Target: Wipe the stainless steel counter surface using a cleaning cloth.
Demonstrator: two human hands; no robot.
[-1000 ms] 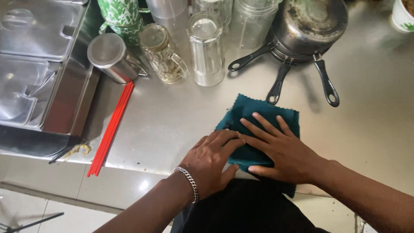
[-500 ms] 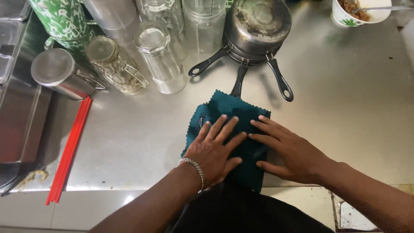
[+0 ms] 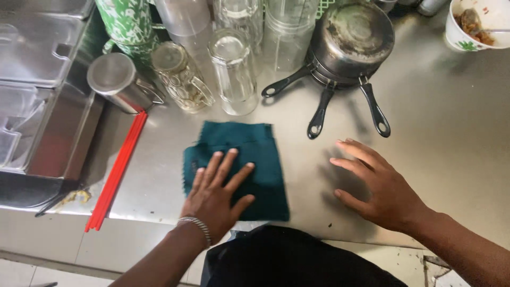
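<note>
On the steel counter, near its front edge, lies a dark green square cloth, folded flat. The left hand rests on the lower part of it, palm down, fingers spread wide and pressing; it holds nothing. The right hand is apart from the cloth, flat just over or on the bare steel to the right, fingers also spread, empty.

I judge the step in hand to be wiping or smoothing: the left hand pushes the cloth over the counter while the right one only steadies. A next move would call for even pressure from the whole palm, so that the folded layers do not slide open, and for care at the far side, where things stand close.

Behind the cloth stand upturned clear drinking glasses, a patterned glass mug, a steel cup lying on its side and stacked steel saucepans with black handles. Red chopsticks lie at the left, beside a steel tray.

The cloth is nearly square, so its long axis is weak; it seems to run from the person toward the glasses, slightly tilted, with the upper edge facing the glasses.
</note>
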